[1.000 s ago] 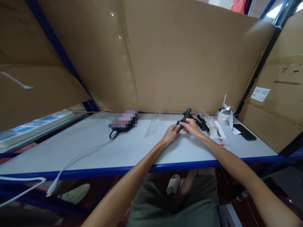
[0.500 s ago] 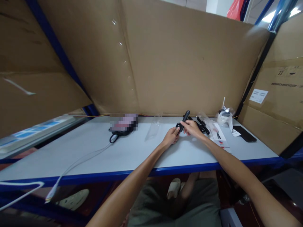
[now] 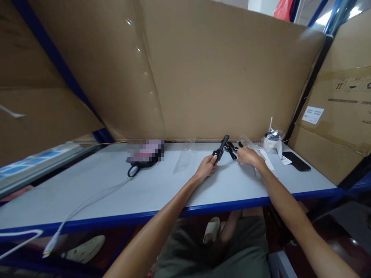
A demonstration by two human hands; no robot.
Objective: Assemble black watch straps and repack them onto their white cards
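My left hand grips the lower end of a black stick-shaped handle, which points up and away over the white table. My right hand has come off it and rests to the right, fingers curled over small black parts and clear plastic bags with paper slips. Whether those fingers hold one of the parts I cannot make out.
A blurred pink-and-black item with a black loop lies at the back left, a white cable trailing off the front edge. An empty clear bag, a tape roll in plastic and a black phone lie nearby. Cardboard sheets wall the table.
My right hand let go of the black handle and moved right onto the small parts and bags. My left hand keeps holding the handle.
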